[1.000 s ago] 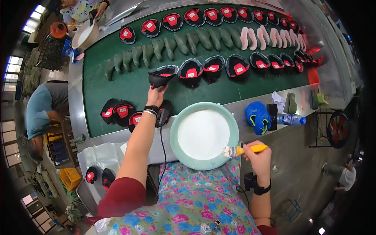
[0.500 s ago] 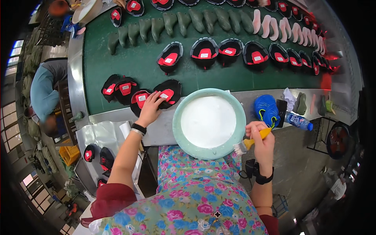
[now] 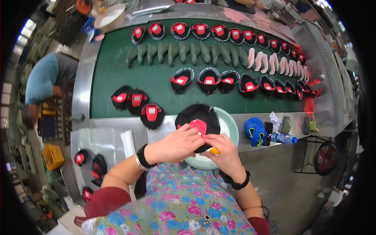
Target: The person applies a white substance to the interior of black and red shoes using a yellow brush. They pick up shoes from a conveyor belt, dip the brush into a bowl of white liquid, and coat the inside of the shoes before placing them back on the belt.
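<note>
Above the pale green basin (image 3: 234, 127) of white liquid I hold a black shoe upper (image 3: 208, 113) with a red lining. My left hand (image 3: 176, 143) is closed on its near left edge. My right hand (image 3: 226, 155) grips a brush by its yellow handle (image 3: 214, 151), and its fingertips meet the upper's near edge. The brush's bristles are hidden behind the hands and the upper. Part of the basin is covered by the upper. Left of it, another black and red upper (image 3: 152, 122) lies at the table's edge, beside two more on the green surface.
Across the green table (image 3: 156, 84) run rows of shoe uppers (image 3: 209, 80), dark green foot-shaped forms (image 3: 184, 52) and pink insoles (image 3: 264, 62). A blue shoe (image 3: 255, 131) and a water bottle (image 3: 284, 138) are at right. A co-worker (image 3: 43, 78) bends at the left; a fan (image 3: 326, 158) stands low right.
My left hand has lifted the upper from the table and brought it right, over the basin. My right hand has moved left with the brush to meet it. The view has shifted.
</note>
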Demonstrator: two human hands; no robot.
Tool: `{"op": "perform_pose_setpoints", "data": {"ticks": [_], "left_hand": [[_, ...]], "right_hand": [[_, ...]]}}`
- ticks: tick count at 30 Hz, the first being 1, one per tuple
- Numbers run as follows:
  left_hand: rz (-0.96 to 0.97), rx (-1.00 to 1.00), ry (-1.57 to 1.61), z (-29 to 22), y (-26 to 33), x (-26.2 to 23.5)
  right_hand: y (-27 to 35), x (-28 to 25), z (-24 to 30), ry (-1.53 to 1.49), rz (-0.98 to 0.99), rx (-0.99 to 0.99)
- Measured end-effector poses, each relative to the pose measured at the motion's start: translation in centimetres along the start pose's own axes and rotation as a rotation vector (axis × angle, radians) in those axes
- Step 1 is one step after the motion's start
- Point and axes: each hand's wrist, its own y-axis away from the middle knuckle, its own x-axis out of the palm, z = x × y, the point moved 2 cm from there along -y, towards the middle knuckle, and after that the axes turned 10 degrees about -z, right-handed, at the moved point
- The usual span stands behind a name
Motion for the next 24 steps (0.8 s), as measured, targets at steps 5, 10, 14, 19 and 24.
{"op": "perform_pose_setpoints", "data": {"ticks": [5, 10, 14, 19, 24], "left_hand": [[-0.539, -0.240, 0.261, 3.1, 4.3, 0.3], [-0.774, -0.979, -0.515, 19.4, 15.4, 9.1], [-0.642, -1.535, -0.110, 30.1, 27.2, 12.6], [-0.885, -1.683, -0.492, 34.8, 32.8, 6.8], [-0.910, -1.639, -0.609, 31.6, 32.5, 1.9]], "right_hand": [[3.0, 0.1, 0.6, 0.146, 0.000, 0.076], [4.7, -0.8, 1.2, 0.124, -0.138, 0.215], [4.7, -0.6, 1.8, 0.102, -0.116, 0.221], [5.2, -0.8, 2.0, 0.103, -0.145, 0.226], [5.2, -0.9, 2.7, 0.109, -0.159, 0.179]]}}
